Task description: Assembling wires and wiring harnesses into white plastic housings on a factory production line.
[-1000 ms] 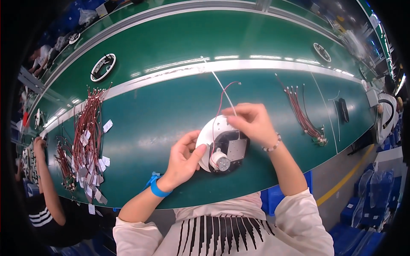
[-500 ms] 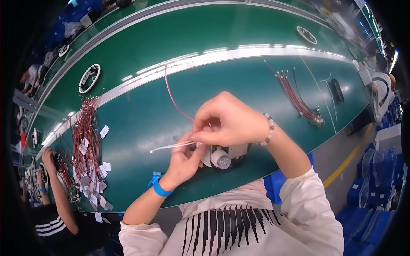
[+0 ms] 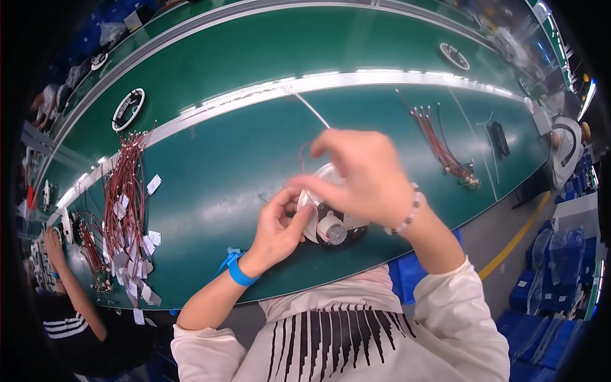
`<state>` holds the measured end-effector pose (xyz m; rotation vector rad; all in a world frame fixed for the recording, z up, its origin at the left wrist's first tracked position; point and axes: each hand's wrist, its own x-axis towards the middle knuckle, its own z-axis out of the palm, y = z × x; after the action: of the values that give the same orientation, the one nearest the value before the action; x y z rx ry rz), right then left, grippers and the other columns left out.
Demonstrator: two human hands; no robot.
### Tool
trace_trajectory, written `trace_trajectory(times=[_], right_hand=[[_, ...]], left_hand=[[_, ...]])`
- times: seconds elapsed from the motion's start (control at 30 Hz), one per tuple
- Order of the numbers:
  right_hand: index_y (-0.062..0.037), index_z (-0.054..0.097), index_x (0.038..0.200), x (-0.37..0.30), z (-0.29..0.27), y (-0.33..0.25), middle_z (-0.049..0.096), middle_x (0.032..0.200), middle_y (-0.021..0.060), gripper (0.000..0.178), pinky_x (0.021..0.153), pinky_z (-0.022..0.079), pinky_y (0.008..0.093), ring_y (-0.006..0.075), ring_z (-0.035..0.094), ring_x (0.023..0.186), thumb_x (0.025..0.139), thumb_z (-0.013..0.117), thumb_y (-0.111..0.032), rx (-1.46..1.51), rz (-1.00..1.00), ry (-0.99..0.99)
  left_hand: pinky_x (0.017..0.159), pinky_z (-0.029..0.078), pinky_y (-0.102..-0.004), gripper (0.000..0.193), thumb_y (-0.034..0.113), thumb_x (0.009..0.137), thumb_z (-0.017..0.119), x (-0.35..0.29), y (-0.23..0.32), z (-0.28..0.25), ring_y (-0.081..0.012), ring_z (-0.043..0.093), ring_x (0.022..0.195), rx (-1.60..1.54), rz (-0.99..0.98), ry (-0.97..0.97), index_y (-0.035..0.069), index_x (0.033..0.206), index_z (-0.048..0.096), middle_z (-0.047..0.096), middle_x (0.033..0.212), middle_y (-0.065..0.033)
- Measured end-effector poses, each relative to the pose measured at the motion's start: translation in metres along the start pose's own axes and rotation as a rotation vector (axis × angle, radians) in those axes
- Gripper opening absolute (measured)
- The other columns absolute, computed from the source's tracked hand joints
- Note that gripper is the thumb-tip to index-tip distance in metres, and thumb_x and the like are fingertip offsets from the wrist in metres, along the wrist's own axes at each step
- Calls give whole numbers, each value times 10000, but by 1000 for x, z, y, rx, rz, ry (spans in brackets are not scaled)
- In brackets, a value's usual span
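My left hand (image 3: 280,219) grips the edge of a white round housing (image 3: 307,223) close to the table's near edge, thumb on top. A pale cylindrical motor (image 3: 332,230) with a black part around it sits in the housing. Over the housing, my right hand (image 3: 369,175) is blurred, thumb and forefinger curved toward each other. A thin white strip (image 3: 312,109) sticks out from behind its forefinger toward the far side; the held end is hidden. A red wire (image 3: 301,156) loops up between the two hands.
Tangled red-brown wires with white tags (image 3: 124,216) lie at left, beside another person's arm (image 3: 79,280). A smaller wire bundle (image 3: 439,143) and a black object (image 3: 501,138) lie at right. White rings (image 3: 129,109) rest on the far green surface.
My right hand has moved right and slightly down. The white strip has swung from pointing left to pointing away. The red wire no longer stretches far out, and more of the housing shows.
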<state>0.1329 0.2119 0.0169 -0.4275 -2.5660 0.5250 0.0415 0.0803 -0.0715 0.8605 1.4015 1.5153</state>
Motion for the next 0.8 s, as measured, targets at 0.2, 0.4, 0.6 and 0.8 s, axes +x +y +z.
trace_trajectory(times=[0.2, 0.4, 0.6, 0.8], right_hand=[[2, 602, 622, -2, -4, 33, 544, 531, 121, 456, 457, 394, 333, 258, 530, 483, 662, 627, -452, -148, 228, -160], [5, 579, 545, 9, 15, -5, 559, 592, 166, 481, 532, 459, 362, 315, 565, 582, 630, 624, -466, -107, -6, -351], [26, 575, 580, 26, 18, -3, 563, 639, 207, 213, 544, 478, 379, 343, 576, 629, 589, 616, -183, -115, -144, -551], [8, 575, 564, 19, 16, 10, 570, 605, 162, 129, 493, 455, 353, 307, 553, 530, 572, 571, -120, 235, -207, -480]], left_hand=[[397, 394, -157, 293, 61, 814, 500, 1, -1, 1, -50, 517, 565, -28, 11, 21, -25, 1089, 444, 554, 812, -74], [406, 400, -159, 289, 39, 804, 495, 1, -1, 3, -55, 523, 575, 2, 55, 12, -12, 1084, 447, 555, 818, -60], [427, 427, -172, 218, 36, 801, 511, -5, -7, 0, -70, 535, 596, 26, 21, -26, -37, 999, 459, 561, 828, -79], [445, 451, -188, 212, 14, 799, 499, -8, -10, 1, -91, 547, 626, -13, 7, 17, -52, 991, 441, 547, 816, -86]])
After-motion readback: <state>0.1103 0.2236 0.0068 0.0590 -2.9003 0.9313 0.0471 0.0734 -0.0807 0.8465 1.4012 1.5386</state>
